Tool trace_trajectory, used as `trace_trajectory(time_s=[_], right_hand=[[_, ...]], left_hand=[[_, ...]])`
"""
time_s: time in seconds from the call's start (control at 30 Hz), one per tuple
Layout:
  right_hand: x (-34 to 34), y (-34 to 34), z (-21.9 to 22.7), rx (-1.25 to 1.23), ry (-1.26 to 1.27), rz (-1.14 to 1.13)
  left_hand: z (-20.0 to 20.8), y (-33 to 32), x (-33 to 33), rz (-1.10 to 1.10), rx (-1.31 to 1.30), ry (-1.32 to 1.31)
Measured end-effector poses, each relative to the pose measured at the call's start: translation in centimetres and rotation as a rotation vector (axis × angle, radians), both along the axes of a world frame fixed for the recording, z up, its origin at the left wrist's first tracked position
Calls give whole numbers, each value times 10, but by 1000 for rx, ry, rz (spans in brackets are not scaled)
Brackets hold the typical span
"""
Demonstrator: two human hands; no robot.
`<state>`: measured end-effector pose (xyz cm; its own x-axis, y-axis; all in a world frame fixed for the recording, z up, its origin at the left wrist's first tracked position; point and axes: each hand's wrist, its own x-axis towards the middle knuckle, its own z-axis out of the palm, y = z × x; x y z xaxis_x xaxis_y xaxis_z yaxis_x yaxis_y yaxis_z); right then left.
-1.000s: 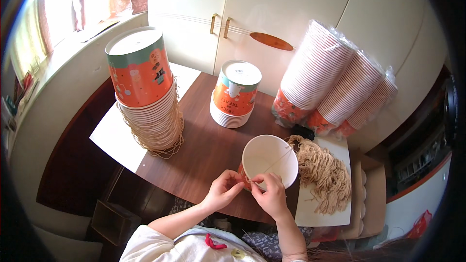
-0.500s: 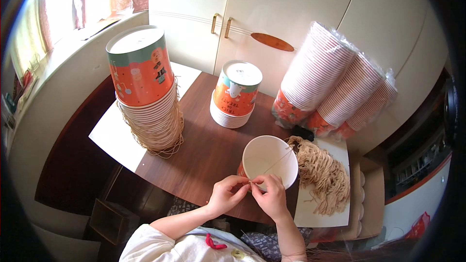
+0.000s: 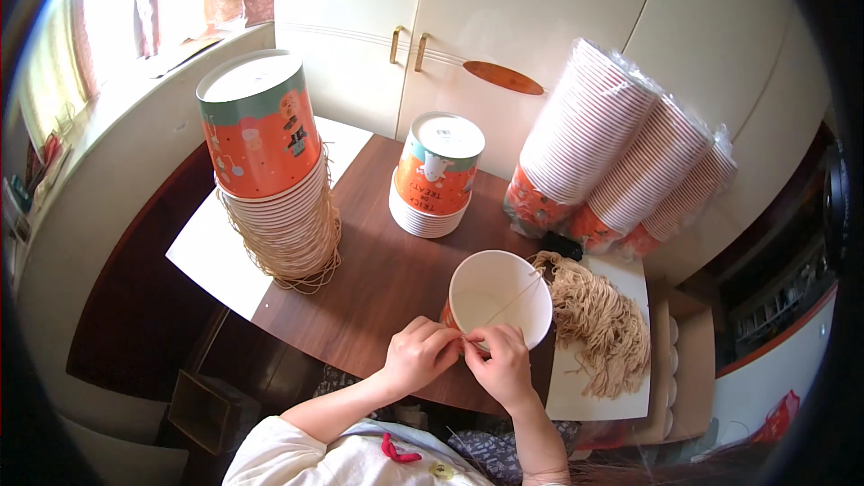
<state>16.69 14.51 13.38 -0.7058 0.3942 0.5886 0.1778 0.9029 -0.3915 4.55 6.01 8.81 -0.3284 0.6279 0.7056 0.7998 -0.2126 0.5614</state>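
A white-lined paper bucket (image 3: 486,283) with an orange outside stands mouth up near the table's front edge. A thin tan cord (image 3: 517,299) runs across its mouth from the far right rim to the near rim. There my left hand (image 3: 420,355) is closed in a pinch, thumb against curled fingers. My right hand (image 3: 500,362) pinches right beside it, fingertips almost meeting the left ones. The cord's end appears to be between both sets of fingertips, though they largely hide it. Beside the bucket on the right lies a loose bundle of tan cords (image 3: 598,328).
Upside-down orange and green buckets form a tall stack (image 3: 270,153) at left, with cords hanging around it, and a shorter stack (image 3: 438,171) at the back. Plastic-wrapped bucket stacks (image 3: 589,117) lean at back right. A cardboard box (image 3: 688,360) stands beyond the table's right edge.
My left hand has shifted slightly, its fingers curling more at the near rim. My right hand and the bucket have hardly moved.
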Motion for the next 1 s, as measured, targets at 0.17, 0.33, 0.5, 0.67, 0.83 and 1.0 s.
trace_trajectory(time_s=[0.17, 0.33, 0.5, 0.67, 0.83, 1.0], right_hand=[[1, 5, -2, 13, -11, 2], [1, 7, -5, -20, -4, 27], [2, 6, -8, 15, 61, -29], [6, -1, -5, 7, 55, -54], [6, -3, -5, -16, 63, -60], [3, -3, -7, -7, 82, -68]], left_hand=[[2, 2, -8, -141, -10, -38], [0, 1, -14, -320, -34, -203], [0, 0, -13, -478, -115, -538], [-4, 2, -14, -467, -93, -545], [-1, -1, -12, -409, -136, -501], [2, -2, -12, -342, -110, -388]])
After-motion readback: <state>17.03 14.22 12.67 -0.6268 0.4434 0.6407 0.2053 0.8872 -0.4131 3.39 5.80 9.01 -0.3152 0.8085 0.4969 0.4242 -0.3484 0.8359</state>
